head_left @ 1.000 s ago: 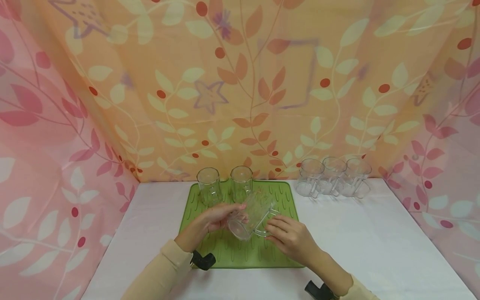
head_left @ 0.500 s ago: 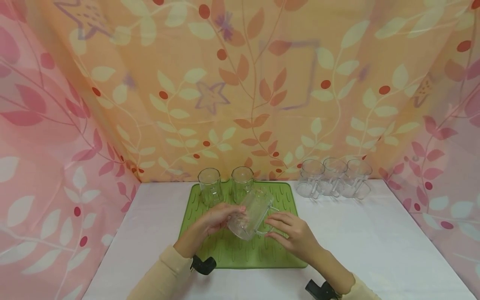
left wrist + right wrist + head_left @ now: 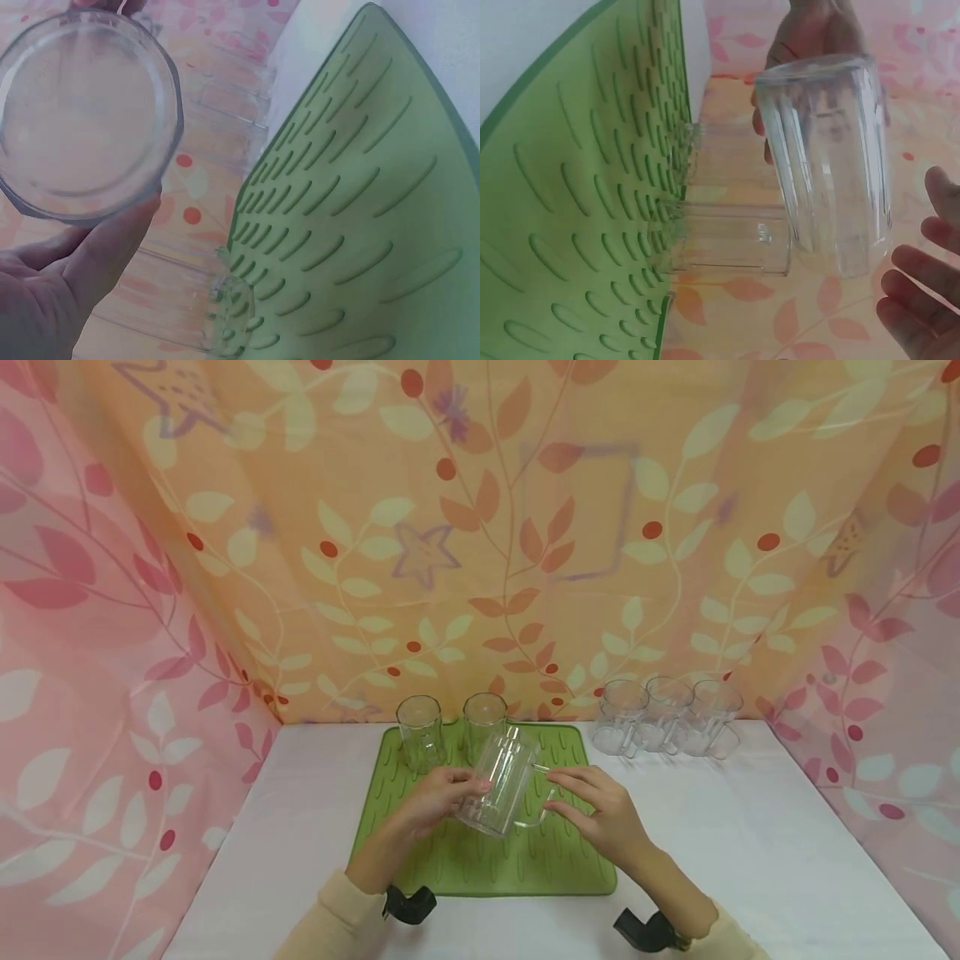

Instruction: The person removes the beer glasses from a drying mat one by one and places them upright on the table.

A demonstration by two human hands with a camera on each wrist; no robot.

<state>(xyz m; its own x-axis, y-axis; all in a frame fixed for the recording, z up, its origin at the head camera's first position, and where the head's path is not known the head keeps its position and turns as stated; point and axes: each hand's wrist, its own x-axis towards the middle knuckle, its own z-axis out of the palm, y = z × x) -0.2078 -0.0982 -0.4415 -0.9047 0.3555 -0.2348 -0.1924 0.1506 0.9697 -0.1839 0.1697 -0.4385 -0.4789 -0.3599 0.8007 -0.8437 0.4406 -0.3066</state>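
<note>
A clear glass mug [image 3: 501,785] is held tilted above the green drying mat [image 3: 487,872]. My left hand [image 3: 442,797] grips the mug's lower side, thumb in front; the left wrist view shows the mug's round base [image 3: 86,120] end-on above the fingers. Beside the mug's handle is my right hand [image 3: 603,810], fingers spread and loosely bent, the tips near or touching the handle. In the right wrist view the right hand's fingers [image 3: 919,285] stand apart from the mug's body [image 3: 829,165]. Whether they touch the handle is unclear there.
Two more glass mugs, a left one [image 3: 420,731] and a right one [image 3: 483,718], stand along the mat's back edge. Several glass mugs [image 3: 667,714] stand close together on the white table [image 3: 712,835] at the back right. Patterned cloth [image 3: 480,527] hangs behind and at both sides.
The left hand has turned the mug somewhat, and its handle now points more to the right. The right hand's fingers have spread and shifted slightly right and up.
</note>
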